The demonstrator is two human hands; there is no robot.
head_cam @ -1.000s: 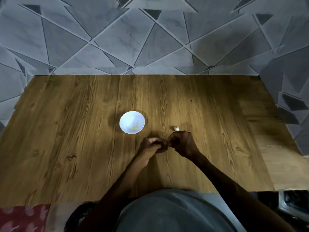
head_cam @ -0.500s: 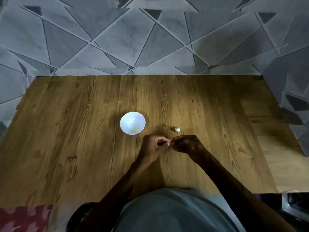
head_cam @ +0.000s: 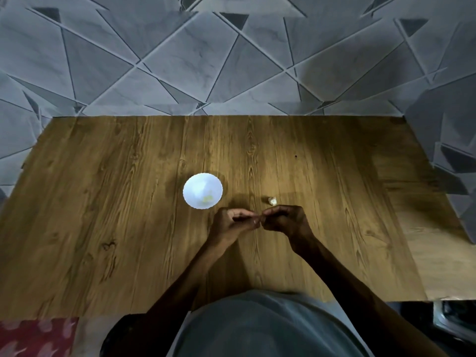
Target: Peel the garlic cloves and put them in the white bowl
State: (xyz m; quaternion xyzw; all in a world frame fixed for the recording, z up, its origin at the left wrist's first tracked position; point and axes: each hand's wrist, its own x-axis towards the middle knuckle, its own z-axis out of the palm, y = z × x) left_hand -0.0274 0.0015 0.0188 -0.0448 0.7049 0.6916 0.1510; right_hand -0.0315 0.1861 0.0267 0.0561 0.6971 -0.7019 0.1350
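Observation:
A small white bowl (head_cam: 202, 191) stands on the wooden table (head_cam: 128, 228) near the middle, with a few pale yellow peeled bits inside. Just right of it and nearer me, my left hand (head_cam: 230, 224) and my right hand (head_cam: 284, 220) meet fingertip to fingertip above the table. Both pinch a small garlic clove (head_cam: 258, 220) between them; the fingers hide nearly all of it. A small whitish garlic piece (head_cam: 272, 200) lies on the table just beyond my right hand.
A grey wall with a triangle pattern rises behind the table's far edge. The table's right part is a lighter board (head_cam: 438, 266). A red patterned cloth (head_cam: 36, 336) shows at the bottom left.
My hands drew slightly apart and then came back together at the fingertips. They sit a little nearer me than a second ago. The bowl and the loose piece have not moved.

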